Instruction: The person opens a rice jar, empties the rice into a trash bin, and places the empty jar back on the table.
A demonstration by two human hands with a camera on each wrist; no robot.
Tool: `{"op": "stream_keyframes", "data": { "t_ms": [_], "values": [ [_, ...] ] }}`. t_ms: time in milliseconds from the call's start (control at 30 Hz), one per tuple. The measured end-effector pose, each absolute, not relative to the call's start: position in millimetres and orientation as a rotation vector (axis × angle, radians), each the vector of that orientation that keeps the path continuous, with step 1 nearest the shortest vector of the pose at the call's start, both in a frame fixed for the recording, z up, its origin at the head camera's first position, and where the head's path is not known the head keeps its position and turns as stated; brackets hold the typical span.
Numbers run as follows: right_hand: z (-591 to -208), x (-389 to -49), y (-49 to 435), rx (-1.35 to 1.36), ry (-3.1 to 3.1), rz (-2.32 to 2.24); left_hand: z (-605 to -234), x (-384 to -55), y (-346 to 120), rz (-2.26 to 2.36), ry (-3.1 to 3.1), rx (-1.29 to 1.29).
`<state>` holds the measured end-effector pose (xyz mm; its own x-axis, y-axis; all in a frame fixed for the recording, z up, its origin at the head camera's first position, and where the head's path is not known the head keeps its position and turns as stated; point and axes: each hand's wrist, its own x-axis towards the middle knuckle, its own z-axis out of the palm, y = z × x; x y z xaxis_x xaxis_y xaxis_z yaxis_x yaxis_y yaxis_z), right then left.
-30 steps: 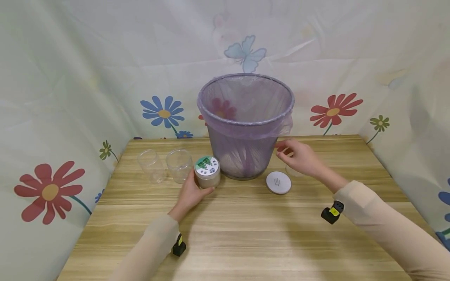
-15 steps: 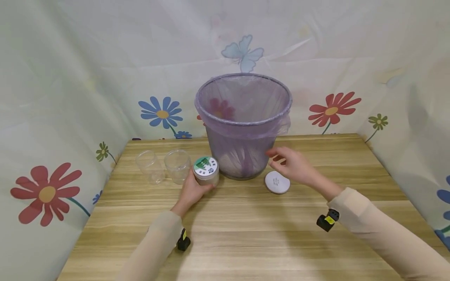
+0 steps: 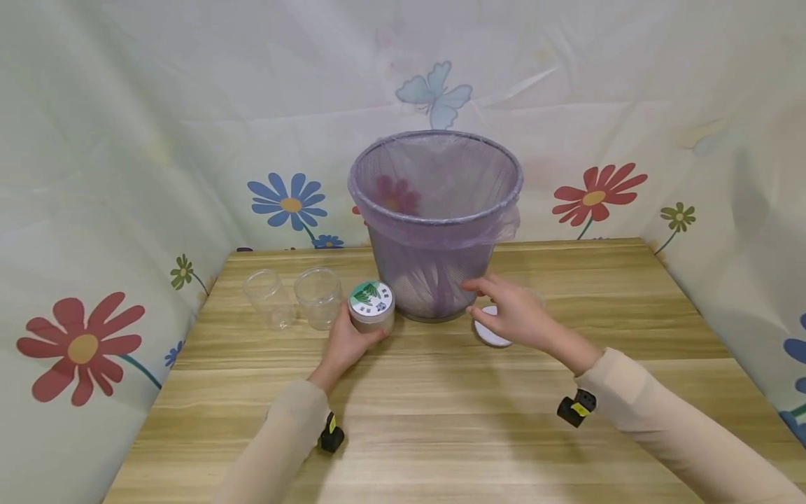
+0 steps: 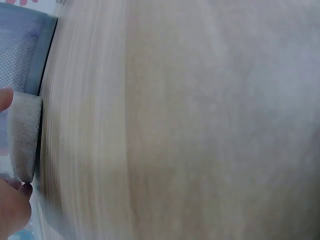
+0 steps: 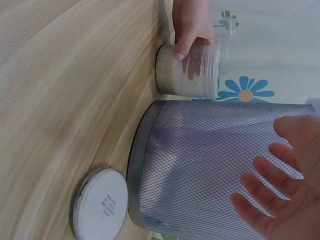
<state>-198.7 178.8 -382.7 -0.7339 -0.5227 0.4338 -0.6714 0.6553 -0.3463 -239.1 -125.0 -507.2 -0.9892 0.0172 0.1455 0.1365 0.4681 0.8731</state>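
My left hand [image 3: 345, 344] grips a clear round jar [image 3: 373, 321] with pale, grainy contents and a green-and-white top label. The jar stands on the table close to the left of a mesh wastebasket [image 3: 418, 266]. In the left wrist view, fingers hold either side of the jar [image 4: 24, 137]. My right hand [image 3: 518, 316] hovers over a flat white disc [image 3: 490, 336] with small printing, covering part of it in the head view. Its fingers point toward the wastebasket and are loosely spread, holding nothing, in the right wrist view, where the disc [image 5: 101, 207] lies beside the basket's base.
Left of the jar stand two clear containers, a narrow one [image 3: 269, 301] and a wider one [image 3: 317, 299]. A thin purple bag lines the wastebasket and folds over its rim. Flower-print cloth [image 3: 290, 126] hangs behind and beside the wooden table [image 3: 415, 427].
My right hand has moved left and a little toward me, from beside the basket to over the white disc. My left hand stays on the jar.
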Motion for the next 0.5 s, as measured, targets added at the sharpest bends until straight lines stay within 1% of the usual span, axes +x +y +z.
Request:
{"op": "stream_keyframes", "data": {
  "t_ms": [300,500],
  "values": [
    [-388.8,-195.7,176.3,0.987,-2.544,0.726,-504.2,-232.6,-120.6,-1.498,-2.627,-0.094],
    [-393.2,-196.2,177.0,0.977,-2.533,0.728,-504.1,-229.0,-118.9,-1.491,-2.596,-0.136]
  ]
}}
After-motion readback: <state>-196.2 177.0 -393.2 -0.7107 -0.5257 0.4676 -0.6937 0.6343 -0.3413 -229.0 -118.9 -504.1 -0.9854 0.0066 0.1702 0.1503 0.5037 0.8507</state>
